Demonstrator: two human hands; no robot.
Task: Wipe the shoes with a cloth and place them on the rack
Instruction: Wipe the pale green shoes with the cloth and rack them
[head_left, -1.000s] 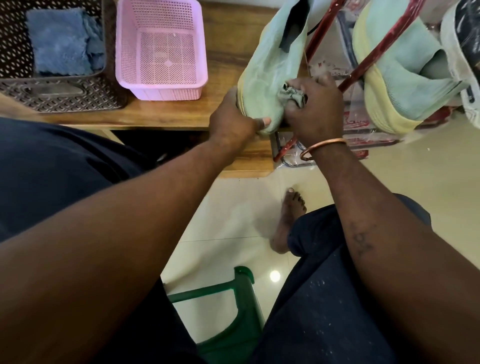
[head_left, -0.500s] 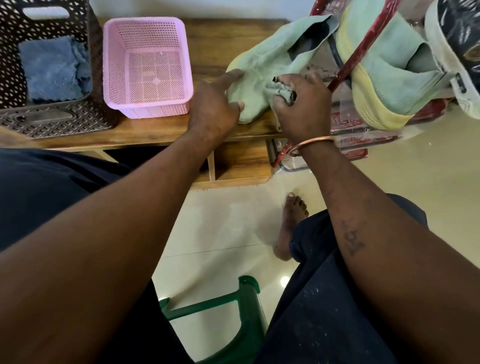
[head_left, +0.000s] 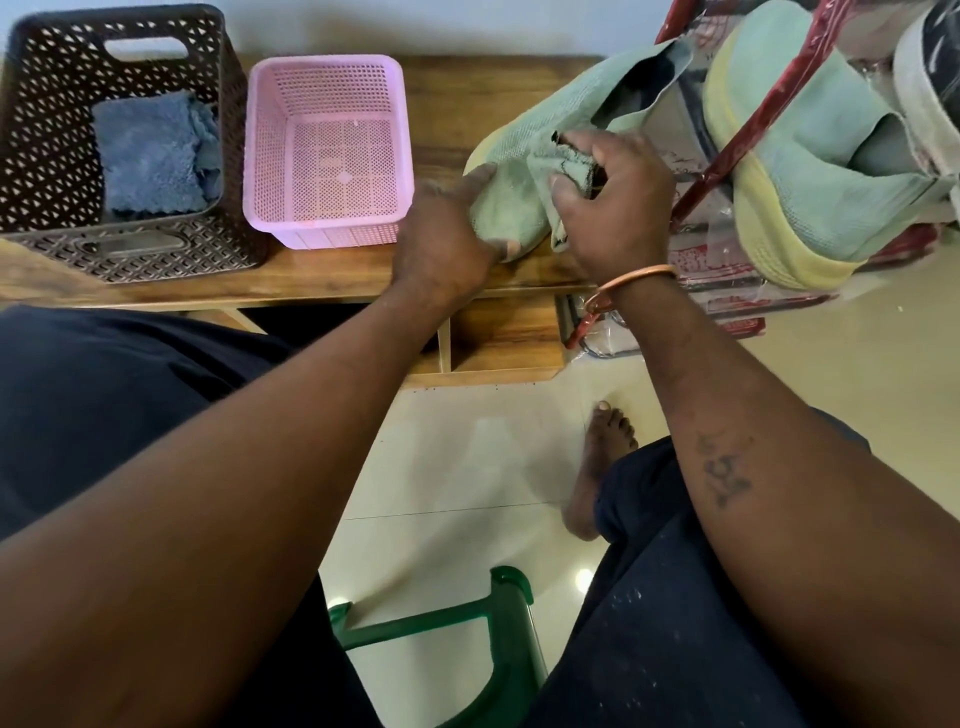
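Head view: at the bottom centre a green plastic stool (head_left: 506, 618) stood on the pale tiled floor (head_left: 457, 467), with a bare foot (head_left: 597, 467) just above it in the frame. Both forearms reached up from the lower corners.

At centre, the left hand (head_left: 441, 244) gripped the toe of a shoe (head_left: 540, 130), fingers (head_left: 475, 179) curled over the top and the thumb underneath. The shoe was pale mint-green knit with a thin yellowish sole edge and a dark lining. Its toe pointed down-left and its open heel slanted to the upper right, above the right end of the wooden tabletop (head_left: 337, 280). Whether it touched the wood could not be told.

The right hand (head_left: 618, 208), a copper bangle (head_left: 634, 273) at its wrist, held a bunched green cloth (head_left: 558, 166) with dark smudges, its fingers closed round it against the shoe's upper and hiding the middle of the shoe.

Farther up on the tabletop sat a pink basket (head_left: 327, 228) and, at upper left, a brown basket (head_left: 119, 254) holding a folded blue cloth (head_left: 150, 150). At upper right a red rack (head_left: 727, 166) carried the matching shoe (head_left: 789, 171), with a white shoe (head_left: 924, 104) beside it.
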